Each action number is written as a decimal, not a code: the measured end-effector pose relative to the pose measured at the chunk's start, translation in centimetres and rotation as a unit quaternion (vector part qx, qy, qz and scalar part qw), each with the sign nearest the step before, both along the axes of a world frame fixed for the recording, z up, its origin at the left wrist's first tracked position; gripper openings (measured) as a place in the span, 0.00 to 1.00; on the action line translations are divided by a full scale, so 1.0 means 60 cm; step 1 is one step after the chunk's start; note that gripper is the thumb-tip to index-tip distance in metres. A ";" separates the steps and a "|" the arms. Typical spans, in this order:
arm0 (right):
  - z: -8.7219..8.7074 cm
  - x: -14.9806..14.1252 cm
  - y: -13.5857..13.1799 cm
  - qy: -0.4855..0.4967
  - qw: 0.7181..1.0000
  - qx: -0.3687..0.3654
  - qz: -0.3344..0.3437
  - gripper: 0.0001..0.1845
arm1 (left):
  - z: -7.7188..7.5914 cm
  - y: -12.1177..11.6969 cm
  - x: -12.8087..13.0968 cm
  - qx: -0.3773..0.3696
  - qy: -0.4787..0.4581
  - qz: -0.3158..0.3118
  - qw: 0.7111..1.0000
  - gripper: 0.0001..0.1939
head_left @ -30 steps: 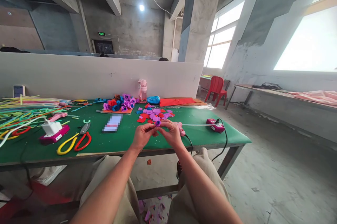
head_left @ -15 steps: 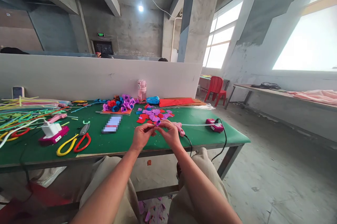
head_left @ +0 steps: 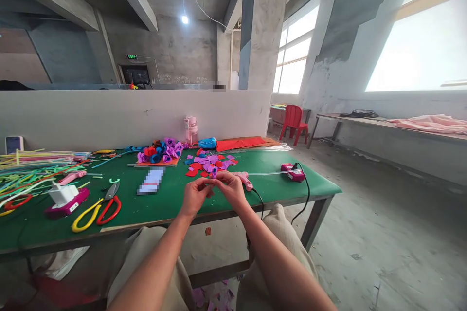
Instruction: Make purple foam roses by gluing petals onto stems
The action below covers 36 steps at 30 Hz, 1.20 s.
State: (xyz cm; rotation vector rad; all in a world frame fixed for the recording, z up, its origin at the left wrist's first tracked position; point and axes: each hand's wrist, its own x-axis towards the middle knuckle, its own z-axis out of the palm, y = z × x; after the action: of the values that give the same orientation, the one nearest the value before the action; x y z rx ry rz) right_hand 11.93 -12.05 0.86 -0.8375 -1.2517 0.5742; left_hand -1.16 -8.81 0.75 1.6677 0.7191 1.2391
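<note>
In front of me my left hand and my right hand meet fingertip to fingertip over the table's front part. Both are closed in a pinch at the base of a small purple paper flower with a dark blue centre. Their fingers cover its lower part. Just beyond lie loose petals in purple, red and blue. A pink glue gun with a clear glue stick rests right behind my right hand. Finished paper flowers in several colours are heaped farther back on the left.
Scissors with yellow and red handles, a phone and a white plug on a magenta power strip lie left. Pipe cleaners cover the far left. A pink bottle stands by the partition. Another magenta strip sits right, its cord hanging down.
The view has shifted slightly, so the table sits a little lower and farther left. Both hands keep pinching the purple flower, which now stands more upright above the fingertips.
</note>
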 end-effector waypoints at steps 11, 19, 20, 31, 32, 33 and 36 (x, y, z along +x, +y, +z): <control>0.004 0.006 -0.002 -0.037 0.999 0.037 -0.013 0.06 | 0.004 0.004 -0.008 0.114 0.025 0.061 0.991 0.05; -0.002 0.018 0.008 0.064 0.994 -0.093 0.003 0.14 | 0.006 -0.005 -0.001 -0.057 0.077 -0.009 0.995 0.08; -0.003 0.019 0.008 0.064 0.994 -0.094 0.005 0.15 | 0.007 -0.006 -0.001 -0.069 0.073 -0.017 0.995 0.09; -0.009 0.001 0.008 0.042 0.996 -0.077 -0.002 0.16 | 0.016 -0.009 -0.002 -0.130 -0.016 -0.046 0.990 0.14; -0.007 -0.004 0.007 0.042 0.996 -0.076 0.003 0.16 | 0.015 -0.009 -0.002 -0.144 -0.037 -0.056 0.987 0.14; -0.006 -0.008 0.005 0.043 0.996 -0.075 0.008 0.16 | 0.014 -0.009 -0.002 -0.158 -0.055 -0.066 0.984 0.14; -0.003 -0.019 0.002 0.039 0.997 -0.069 -0.003 0.15 | 0.012 -0.007 -0.002 -0.186 -0.086 -0.088 0.975 0.12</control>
State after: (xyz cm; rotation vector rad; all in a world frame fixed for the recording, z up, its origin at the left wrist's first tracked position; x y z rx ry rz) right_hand 10.81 -11.93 0.67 -0.9256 -1.1472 0.6882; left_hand -1.30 -9.26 1.47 1.2712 0.6379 1.0353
